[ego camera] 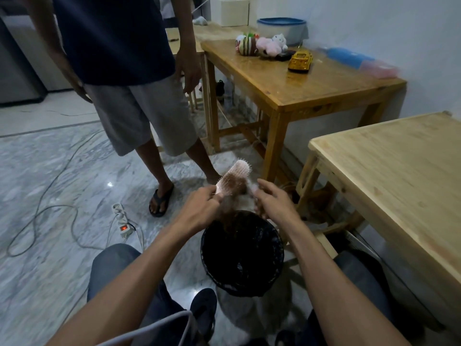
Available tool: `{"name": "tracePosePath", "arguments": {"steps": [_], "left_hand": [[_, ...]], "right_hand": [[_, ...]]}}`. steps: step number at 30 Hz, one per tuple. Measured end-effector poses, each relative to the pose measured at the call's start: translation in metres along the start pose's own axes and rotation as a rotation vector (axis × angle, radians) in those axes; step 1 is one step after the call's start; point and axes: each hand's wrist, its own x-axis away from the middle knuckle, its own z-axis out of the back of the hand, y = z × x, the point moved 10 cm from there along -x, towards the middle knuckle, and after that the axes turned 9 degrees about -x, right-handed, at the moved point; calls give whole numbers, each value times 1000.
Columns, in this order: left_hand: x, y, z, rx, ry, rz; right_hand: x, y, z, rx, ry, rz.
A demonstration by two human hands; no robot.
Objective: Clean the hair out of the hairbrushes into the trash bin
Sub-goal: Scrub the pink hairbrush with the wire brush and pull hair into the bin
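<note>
A pale pink paddle hairbrush is held above the black trash bin, bristles facing me. My left hand grips its handle. A clump of brown hair covers the lower bristles and trails down toward the bin. My right hand is at the brush's right side, fingers pinched in the hair; the picture is blurred there. The bin stands on the floor between my knees, with dark hair inside it.
Another person in grey shorts and sandals stands just beyond the bin on the left. A light wooden table is at my right; a darker table with toys lies behind. A power strip and cables lie on the marble floor at left.
</note>
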Motion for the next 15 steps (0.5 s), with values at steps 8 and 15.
{"name": "tracePosePath", "arguments": {"steps": [8, 15], "left_hand": [[-9, -18, 15, 98, 84, 177], [-23, -50, 26, 84, 82, 323]], "right_hand": [[10, -6, -22, -43, -120, 121], [20, 9, 25, 153, 41, 122]]}}
